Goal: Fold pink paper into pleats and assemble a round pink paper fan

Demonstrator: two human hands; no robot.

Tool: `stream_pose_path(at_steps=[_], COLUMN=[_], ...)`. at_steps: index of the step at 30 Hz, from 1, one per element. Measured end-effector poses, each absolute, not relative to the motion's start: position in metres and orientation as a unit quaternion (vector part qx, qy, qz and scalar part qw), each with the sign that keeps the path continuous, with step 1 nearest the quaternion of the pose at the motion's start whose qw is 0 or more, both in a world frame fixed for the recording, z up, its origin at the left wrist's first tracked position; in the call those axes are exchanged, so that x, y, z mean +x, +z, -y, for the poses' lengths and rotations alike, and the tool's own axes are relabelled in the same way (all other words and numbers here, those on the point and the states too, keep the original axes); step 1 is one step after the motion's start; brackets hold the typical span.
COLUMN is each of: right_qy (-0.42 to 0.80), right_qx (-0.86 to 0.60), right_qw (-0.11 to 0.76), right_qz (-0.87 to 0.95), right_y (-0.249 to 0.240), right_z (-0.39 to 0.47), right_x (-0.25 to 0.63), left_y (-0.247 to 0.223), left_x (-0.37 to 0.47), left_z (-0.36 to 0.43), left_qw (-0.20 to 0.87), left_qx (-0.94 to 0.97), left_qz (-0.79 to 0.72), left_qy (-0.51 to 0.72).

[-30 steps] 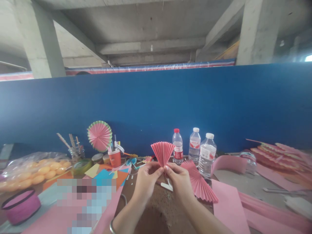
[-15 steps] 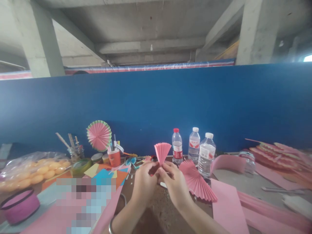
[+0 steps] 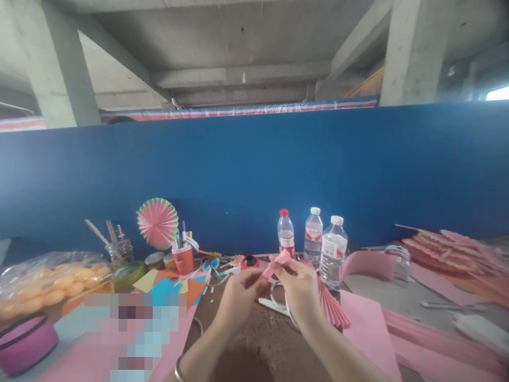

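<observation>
A pink pleated paper (image 3: 281,259), pressed into a narrow folded strip, is pinched between my two hands above the middle of the table. My left hand (image 3: 237,293) grips its lower left end, fingers closed. The upper right end is in the closed fingers of my right hand (image 3: 300,284). Beneath and beside my right hand lies another pleated pink fan (image 3: 333,306), spread out and partly hidden by that hand. A black-and-red round object (image 3: 250,262) sits just beyond my left fingers. Between the wrists lies a slim white tool (image 3: 273,306) with a ring-like loop near it.
Three water bottles (image 3: 333,252) stand behind my right hand. Pink paper sheets (image 3: 368,323) lie to the right. On the left are an orange cup of pens (image 3: 184,260), a round pink-green fan (image 3: 158,224), coloured paper and a bag of orange balls (image 3: 63,278). A blue partition (image 3: 238,175) rises behind.
The pleated paper, fanned out and upright before, is now squeezed narrow and tilted. My right hand has moved up and right. The black-and-red object and ring-like loop have come into sight.
</observation>
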State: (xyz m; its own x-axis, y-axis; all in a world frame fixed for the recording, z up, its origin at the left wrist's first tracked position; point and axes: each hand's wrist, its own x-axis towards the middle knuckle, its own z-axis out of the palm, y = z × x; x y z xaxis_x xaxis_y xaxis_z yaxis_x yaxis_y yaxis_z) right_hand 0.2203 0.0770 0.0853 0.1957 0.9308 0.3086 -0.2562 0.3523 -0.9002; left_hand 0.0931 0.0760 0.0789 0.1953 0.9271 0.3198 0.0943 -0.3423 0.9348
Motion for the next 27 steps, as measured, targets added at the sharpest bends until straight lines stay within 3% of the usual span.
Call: stream_pose_path(at_steps=[2, 6, 18, 23, 25, 27], right_qy=[0.469, 0.514, 0.452, 0.457, 0.408, 0.303], right_qx=[-0.339, -0.293, -0.266, -0.230, -0.309, -0.478], right_qw=[0.686, 0.677, 0.680, 0.641, 0.638, 0.550], right_qz=[0.441, 0.437, 0.512, 0.572, 0.575, 0.614], right_y=[0.086, 0.089, 0.099, 0.108, 0.111, 0.108], right_z=[-0.078, -0.082, -0.082, -0.087, -0.095, -0.108], right_x=[0.220, 0.223, 0.241, 0.258, 0.280, 0.307], left_y=[0.081, 0.084, 0.094, 0.093, 0.093, 0.093], left_x=[0.092, 0.089, 0.086, 0.083, 0.081, 0.081], left_z=[-0.077, -0.076, -0.069, -0.075, -0.078, -0.080], left_qw=[0.460, 0.431, 0.348, 0.441, 0.491, 0.543], left_qx=[0.619, 0.611, 0.703, 0.570, 0.509, 0.467], left_qz=[-0.396, -0.409, -0.401, -0.393, -0.369, -0.348], left_qy=[0.499, 0.524, 0.473, 0.571, 0.603, 0.605])
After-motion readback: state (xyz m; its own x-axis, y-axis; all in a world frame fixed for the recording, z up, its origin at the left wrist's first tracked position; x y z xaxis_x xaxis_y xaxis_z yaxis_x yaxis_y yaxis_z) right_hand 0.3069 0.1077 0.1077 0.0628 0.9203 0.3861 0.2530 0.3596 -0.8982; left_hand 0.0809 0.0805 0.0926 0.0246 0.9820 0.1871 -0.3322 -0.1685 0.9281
